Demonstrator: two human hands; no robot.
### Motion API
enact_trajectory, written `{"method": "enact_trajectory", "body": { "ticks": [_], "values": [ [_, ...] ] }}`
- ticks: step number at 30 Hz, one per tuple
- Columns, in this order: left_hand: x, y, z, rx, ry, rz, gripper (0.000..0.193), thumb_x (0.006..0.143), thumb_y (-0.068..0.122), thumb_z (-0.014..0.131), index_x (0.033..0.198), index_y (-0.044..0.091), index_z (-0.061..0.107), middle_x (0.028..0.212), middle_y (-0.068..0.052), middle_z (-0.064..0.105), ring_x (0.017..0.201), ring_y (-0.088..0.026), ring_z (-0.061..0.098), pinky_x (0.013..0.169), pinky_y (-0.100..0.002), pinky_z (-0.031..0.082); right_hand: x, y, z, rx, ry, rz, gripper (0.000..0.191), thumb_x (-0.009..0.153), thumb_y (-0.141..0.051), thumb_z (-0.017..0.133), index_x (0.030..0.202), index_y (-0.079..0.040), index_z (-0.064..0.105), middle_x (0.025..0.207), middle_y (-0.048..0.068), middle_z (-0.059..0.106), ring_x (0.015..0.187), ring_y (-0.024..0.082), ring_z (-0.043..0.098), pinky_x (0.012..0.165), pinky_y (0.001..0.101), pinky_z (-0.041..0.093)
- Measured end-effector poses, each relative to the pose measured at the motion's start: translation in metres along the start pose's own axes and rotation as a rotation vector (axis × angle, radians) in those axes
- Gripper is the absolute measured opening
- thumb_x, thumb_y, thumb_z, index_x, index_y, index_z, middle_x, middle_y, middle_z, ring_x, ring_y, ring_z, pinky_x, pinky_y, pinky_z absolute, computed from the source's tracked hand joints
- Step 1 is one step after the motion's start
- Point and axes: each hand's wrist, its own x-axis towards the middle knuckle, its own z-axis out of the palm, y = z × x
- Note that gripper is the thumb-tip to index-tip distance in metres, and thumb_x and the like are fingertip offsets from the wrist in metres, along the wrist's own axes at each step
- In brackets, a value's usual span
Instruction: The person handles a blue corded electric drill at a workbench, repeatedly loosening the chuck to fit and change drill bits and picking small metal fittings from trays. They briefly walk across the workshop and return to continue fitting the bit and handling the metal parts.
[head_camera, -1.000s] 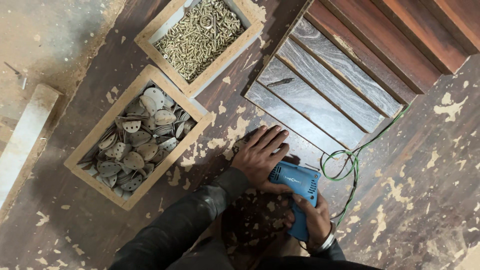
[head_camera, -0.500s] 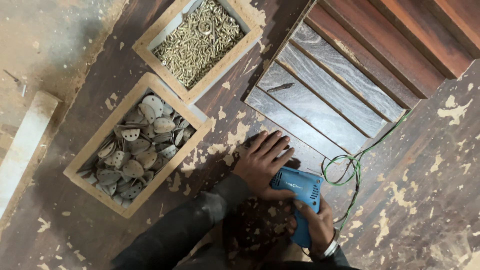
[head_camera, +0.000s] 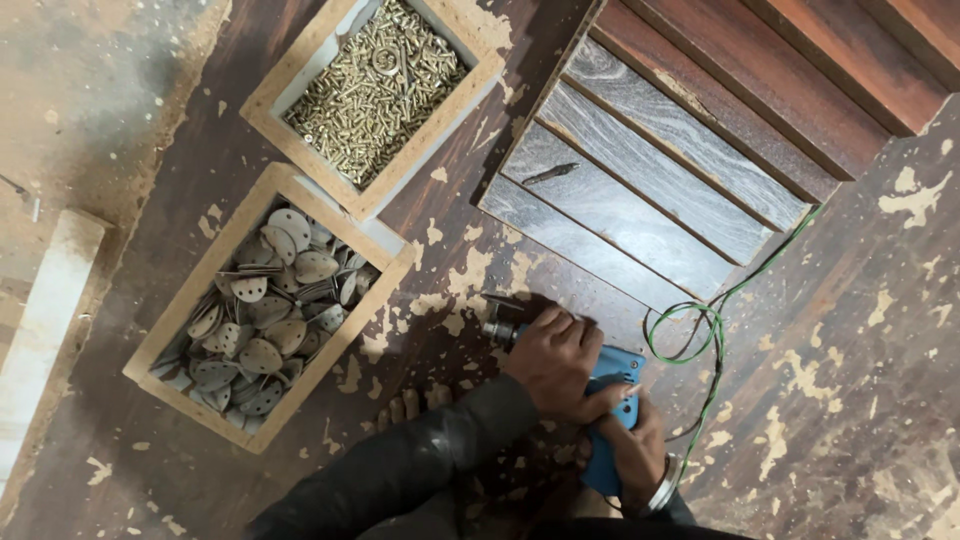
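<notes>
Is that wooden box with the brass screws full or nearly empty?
Well filled. The wooden box has no lid, and a dense heap of brass screws covers almost its whole floor; only a pale strip shows bare along one side.

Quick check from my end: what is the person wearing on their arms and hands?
Both hands are bare, with no gloves. The left hand comes out of a dark, slightly shiny long sleeve, creased along the forearm, that reaches to the wrist. The right hand has a silver metal bangle at the wrist, with a little dark sleeve showing behind it.
</notes>
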Motion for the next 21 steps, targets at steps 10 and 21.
{"method": "enact_trajectory", "body": {
  "ticks": [10,21],
  "values": [
    [-0.002,-0.007,0.001,-0.084,-0.009,0.019,0.07,0.095,0.064,0.057,0.096,-0.006,0.065,0.085,-0.023,0.065,0.085,-0.037,0.065,0.09,-0.047,0.052,-0.005,-0.004,0.007,0.057,-0.057,-0.075,0.016,0.088,-0.002,0.058,0.104,-0.002,0.055,0.066,0.014,0.063,0.046,0.024,0.063,0.04,0.039,0.053],
    [-0.001,-0.007,-0.003,-0.04,0.021,0.023,0.062,0.098,0.057,0.058,0.097,-0.005,0.065,0.086,-0.023,0.064,0.085,-0.036,0.064,0.089,-0.046,0.051,-0.01,-0.013,0.013,0.09,-0.102,-0.064,0.022,0.089,-0.003,0.056,0.111,-0.004,0.053,0.071,0.014,0.062,0.048,0.022,0.062,0.04,0.0382,0.053]
  ]
}}
